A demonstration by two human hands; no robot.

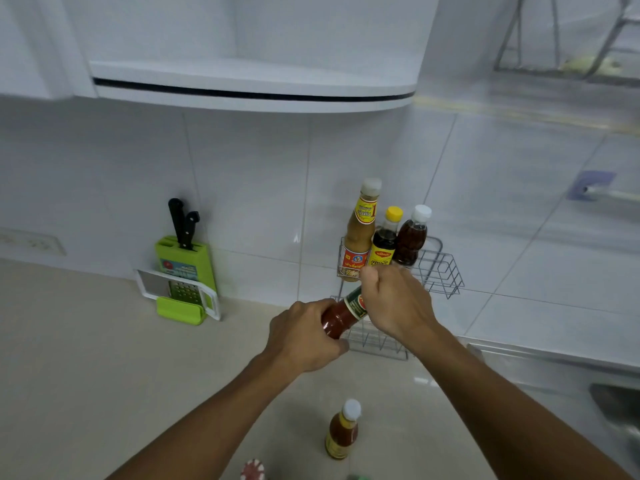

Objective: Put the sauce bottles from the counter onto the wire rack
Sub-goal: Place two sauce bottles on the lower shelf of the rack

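Note:
Both my hands hold a dark red sauce bottle (341, 315) with a green label, tilted, in front of the wire rack (441, 271). My left hand (304, 336) grips its base and my right hand (394, 303) covers its upper end. The rack's upper tier holds three upright bottles: a tall tan one (360, 233), a dark one with a yellow cap (384, 239) and a brown one with a white cap (412, 237). An orange-brown bottle with a white cap (343, 431) stands on the beige counter (104, 358) between my forearms.
A green knife block with two black-handled knives (185, 251) and a grater (180, 289) stand against the tiled wall at the left. A white shelf (252, 81) overhangs the counter. A steel sink (609, 403) lies at the right edge. A red-and-white cap (252, 470) shows at the bottom.

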